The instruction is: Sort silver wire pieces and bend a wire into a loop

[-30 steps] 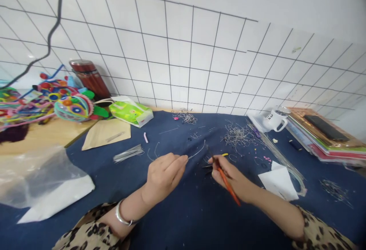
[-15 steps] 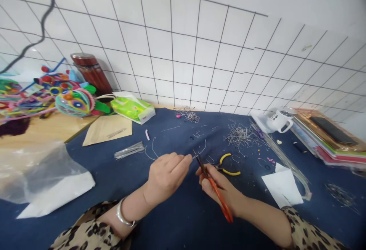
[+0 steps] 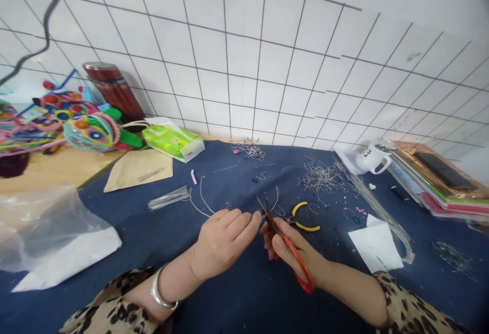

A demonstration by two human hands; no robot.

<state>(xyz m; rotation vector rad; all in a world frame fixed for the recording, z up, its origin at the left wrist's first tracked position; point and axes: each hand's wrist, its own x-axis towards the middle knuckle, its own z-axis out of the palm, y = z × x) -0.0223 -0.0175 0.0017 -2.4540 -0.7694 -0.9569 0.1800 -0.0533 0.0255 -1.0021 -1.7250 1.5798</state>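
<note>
Wire [image 3: 277,194] curved beside the parted blades of red-handled scissors [image 3: 270,220].
Just left of the scissors, the left hand [image 3: 228,237] pinched the wire; the right hand [image 3: 300,248] gripped the handles. Whether the strand lay between the blades could not be told. A slack pinch might have let it twist away, and fingertips so near the blades risked a nick. Yellow-handled pliers [image 3: 309,228] lay just right of the scissors, a tangle of wire scraps [image 3: 319,177] farther beyond.

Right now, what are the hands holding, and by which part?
The right hand holds the scissors by their red-orange handles; the left hand pinches thin wire, hiding exactly where along it.
</note>
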